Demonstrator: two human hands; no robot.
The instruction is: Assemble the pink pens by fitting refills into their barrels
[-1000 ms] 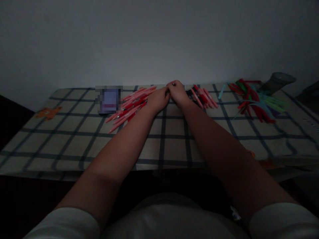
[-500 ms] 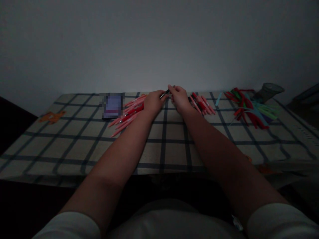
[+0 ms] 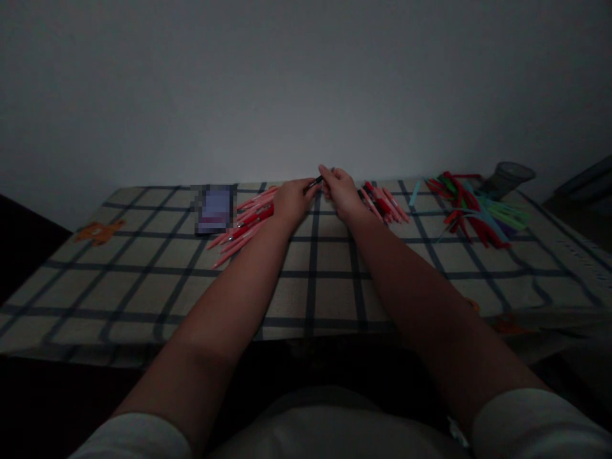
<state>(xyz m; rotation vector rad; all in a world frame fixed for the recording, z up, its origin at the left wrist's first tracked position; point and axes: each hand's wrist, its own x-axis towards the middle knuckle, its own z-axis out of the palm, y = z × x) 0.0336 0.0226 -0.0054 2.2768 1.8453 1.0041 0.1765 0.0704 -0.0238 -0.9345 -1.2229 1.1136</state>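
Note:
Near the back of the table, my left hand [image 3: 292, 203] and my right hand [image 3: 342, 193] meet around a thin black pen [image 3: 313, 183]. Both hands are closed, the left on one end and the right on the other. Fingers cover parts of the pen, so its tip and cap cannot be made out. Beside my left hand lies a spread of pink and red pens [image 3: 248, 223], partly behind the wrist. A smaller group of pink, red and black pens [image 3: 384, 203] lies just right of my right hand.
A phone-like device [image 3: 215, 209], blurred out, lies left of the pens. On the right are a heap of red, green and blue strips [image 3: 473, 213] and a dark, cup-like container [image 3: 509, 180]. The checked tablecloth [image 3: 143, 274] reaches the wall [image 3: 306, 83] behind.
The view has shifted slightly. My right hand has come a little closer to my left, and less of the black pen shows between them.

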